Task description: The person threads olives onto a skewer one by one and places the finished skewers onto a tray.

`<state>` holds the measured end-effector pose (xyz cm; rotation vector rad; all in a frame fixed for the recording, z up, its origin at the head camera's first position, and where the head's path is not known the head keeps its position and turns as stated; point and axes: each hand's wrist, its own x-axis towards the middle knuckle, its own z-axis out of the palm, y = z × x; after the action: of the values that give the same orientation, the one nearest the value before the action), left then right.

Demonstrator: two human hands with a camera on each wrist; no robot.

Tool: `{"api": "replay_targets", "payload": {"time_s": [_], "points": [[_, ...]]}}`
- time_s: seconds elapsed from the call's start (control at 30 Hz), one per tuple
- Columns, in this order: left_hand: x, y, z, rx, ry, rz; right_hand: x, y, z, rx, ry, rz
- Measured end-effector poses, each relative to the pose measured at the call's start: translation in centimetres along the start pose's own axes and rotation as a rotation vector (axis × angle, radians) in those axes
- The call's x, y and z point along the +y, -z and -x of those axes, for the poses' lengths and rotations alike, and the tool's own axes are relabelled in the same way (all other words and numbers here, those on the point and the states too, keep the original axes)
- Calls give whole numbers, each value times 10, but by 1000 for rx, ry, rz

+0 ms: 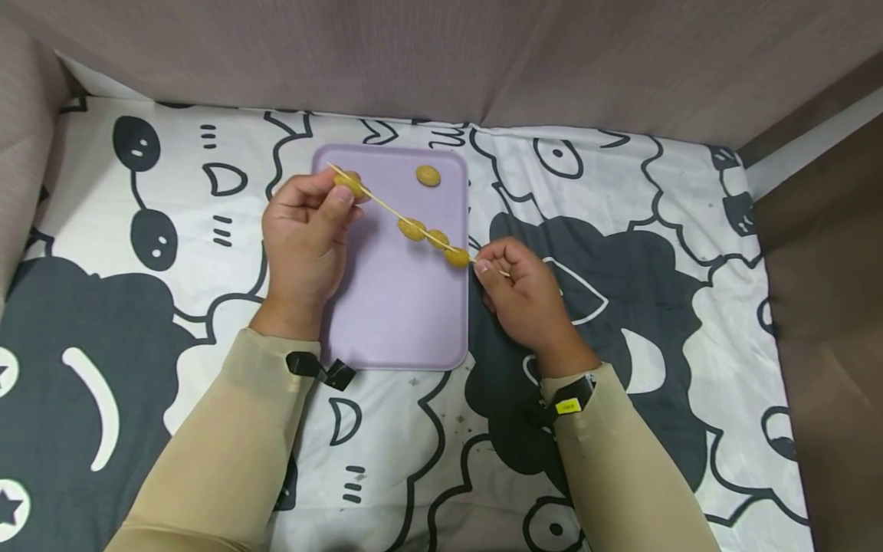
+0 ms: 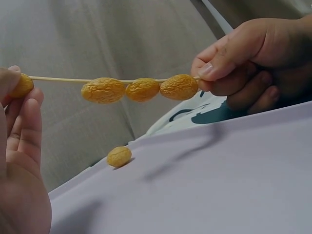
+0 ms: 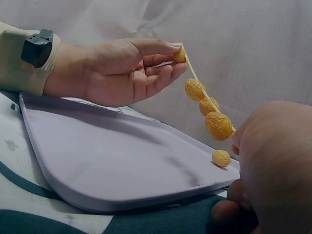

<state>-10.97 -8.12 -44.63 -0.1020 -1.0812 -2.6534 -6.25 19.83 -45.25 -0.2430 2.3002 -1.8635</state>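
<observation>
A thin pale skewer (image 1: pixel 386 207) slants above the tray, bearing three wrinkled yellow dried fruits (image 1: pixel 437 240) close together. My right hand (image 1: pixel 520 295) pinches the skewer just below them, its short end poking out past the fingers. Between thumb and fingers my left hand (image 1: pixel 306 230) holds another wrinkled yellow fruit (image 1: pixel 350 182) at the skewer's far end. Whether the stick goes through that fruit or lies along it is hard to tell. One loose dried fruit (image 1: pixel 428 175) lies in the tray's far right corner, also visible in the left wrist view (image 2: pixel 119 156).
Under the hands lies a lilac rectangular tray (image 1: pixel 393 330) with a low rim. It sits on a white and dark cloth (image 1: pixel 228 192) with cartoon prints. Brownish fabric walls (image 1: pixel 414 61) close in the back and sides.
</observation>
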Motion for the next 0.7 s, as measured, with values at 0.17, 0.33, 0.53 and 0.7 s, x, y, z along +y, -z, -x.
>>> {"api": "replay_targets", "payload": {"time_s": [0.17,0.33,0.53,0.7], "points": [[-1,2,1,-22,-7,-45,1,0,0,2,-6,-7],[-2,3,1,-45,-9,-76,2,0,0,3,0,-7],[-2,2,2,-62,-9,-123,3,0,0,7,14,-15],[-1,0,2,-75,-7,-160,2,0,0,7,27,-33]]}}
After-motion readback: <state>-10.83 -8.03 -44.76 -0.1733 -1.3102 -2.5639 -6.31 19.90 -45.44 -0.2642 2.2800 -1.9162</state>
